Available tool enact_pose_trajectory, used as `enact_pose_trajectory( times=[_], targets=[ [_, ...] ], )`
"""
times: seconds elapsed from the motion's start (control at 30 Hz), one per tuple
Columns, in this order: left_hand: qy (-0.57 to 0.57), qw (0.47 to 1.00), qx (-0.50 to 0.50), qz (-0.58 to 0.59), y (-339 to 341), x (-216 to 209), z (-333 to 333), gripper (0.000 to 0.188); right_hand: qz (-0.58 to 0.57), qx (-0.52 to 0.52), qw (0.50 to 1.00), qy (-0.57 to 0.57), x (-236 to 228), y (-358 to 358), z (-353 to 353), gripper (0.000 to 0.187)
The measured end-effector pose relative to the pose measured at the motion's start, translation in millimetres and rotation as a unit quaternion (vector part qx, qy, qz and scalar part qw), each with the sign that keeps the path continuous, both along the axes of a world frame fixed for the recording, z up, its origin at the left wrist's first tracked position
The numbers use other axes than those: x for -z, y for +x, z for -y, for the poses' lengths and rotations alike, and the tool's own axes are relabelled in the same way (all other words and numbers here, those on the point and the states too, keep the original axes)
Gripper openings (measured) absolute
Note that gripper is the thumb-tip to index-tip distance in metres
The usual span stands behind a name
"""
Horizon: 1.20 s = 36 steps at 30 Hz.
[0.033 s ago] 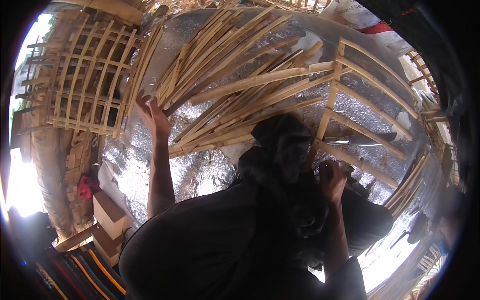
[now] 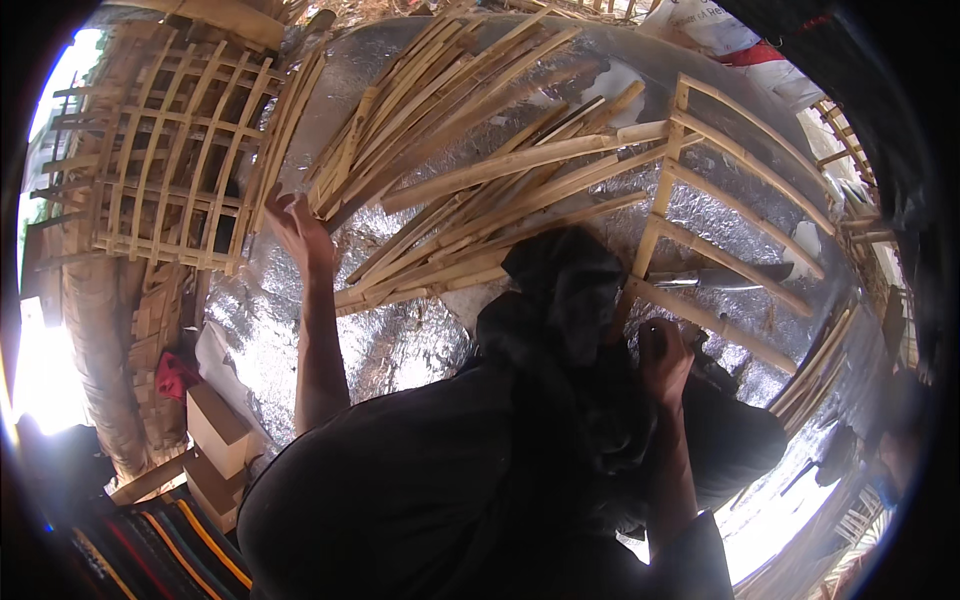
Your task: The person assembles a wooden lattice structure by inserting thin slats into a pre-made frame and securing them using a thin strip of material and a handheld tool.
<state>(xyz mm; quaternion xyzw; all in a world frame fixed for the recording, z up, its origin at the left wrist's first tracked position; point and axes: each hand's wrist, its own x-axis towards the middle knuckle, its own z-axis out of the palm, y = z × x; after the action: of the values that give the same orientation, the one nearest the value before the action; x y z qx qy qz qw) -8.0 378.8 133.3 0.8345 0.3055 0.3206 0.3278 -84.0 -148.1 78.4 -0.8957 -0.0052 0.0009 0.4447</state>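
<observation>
My left hand [image 2: 300, 232] is closed at the near end of a bamboo strip [image 2: 480, 118], which slants away to the far right and is smeared by motion. Loose bamboo strips [image 2: 420, 95] lie fanned out beyond and to the right of that hand. My right hand [image 2: 667, 360] is curled by my knee, just below a bamboo frame [image 2: 652, 235] with several crosspieces; whatever its fingers hold, if anything, is hidden. A knife [image 2: 735, 278] lies under the frame's crosspieces, its blade partly covered.
A woven bamboo lattice [image 2: 180, 150] stands at the left. Shiny silver sheeting [image 2: 390, 350] covers the ground. Cardboard boxes [image 2: 215, 430] and a striped cloth [image 2: 160, 545] are at the lower left. More strips [image 2: 820, 365] lie at the right, and a white sack [image 2: 700, 25] at the far right.
My left hand has shifted slightly to the left and turned, and the far end of its bamboo strip has swung a little. My right hand looks unchanged.
</observation>
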Motion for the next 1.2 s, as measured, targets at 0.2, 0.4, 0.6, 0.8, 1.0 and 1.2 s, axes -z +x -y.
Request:
enact_pose_trajectory(
  times=[0.2, 0.4, 0.6, 0.8, 1.0, 1.2],
  targets=[
    [0.045, 0.997, -0.036, 0.051, -12.3, -19.0, -23.8, 0.025, 0.072, 0.032, 0.997, -0.019, -11.1, -3.5, 5.2, 0.013],
    [0.077, 0.945, 0.317, 0.001, 25.2, -32.3, 173.8, 0.017, -0.036, 0.185, 0.875, 0.446, -83.6, -10.0, -9.3, 0.033],
    [-0.005, 0.775, 0.631, -0.047, -20.2, -23.1, 341.7, 0.023, -0.022, 0.308, 0.920, 0.242, -66.9, -50.4, 52.9, 0.025],
    [-0.148, 0.689, 0.684, -0.189, -9.0, 26.2, 318.6, 0.016, 0.022, 0.231, 0.972, -0.019, -18.1, -74.7, 127.1, 0.025],
    [-0.034, 0.730, 0.592, -0.341, -17.3, 22.8, 321.1, 0.036, -0.063, 0.408, 0.843, 0.345, 2.7, -52.3, 152.1, 0.027],
    [0.072, 0.724, 0.559, -0.398, -22.1, 30.9, 343.9, 0.055, -0.006, 0.399, 0.797, 0.454, 13.7, -59.8, 178.8, 0.024]
  ],
)
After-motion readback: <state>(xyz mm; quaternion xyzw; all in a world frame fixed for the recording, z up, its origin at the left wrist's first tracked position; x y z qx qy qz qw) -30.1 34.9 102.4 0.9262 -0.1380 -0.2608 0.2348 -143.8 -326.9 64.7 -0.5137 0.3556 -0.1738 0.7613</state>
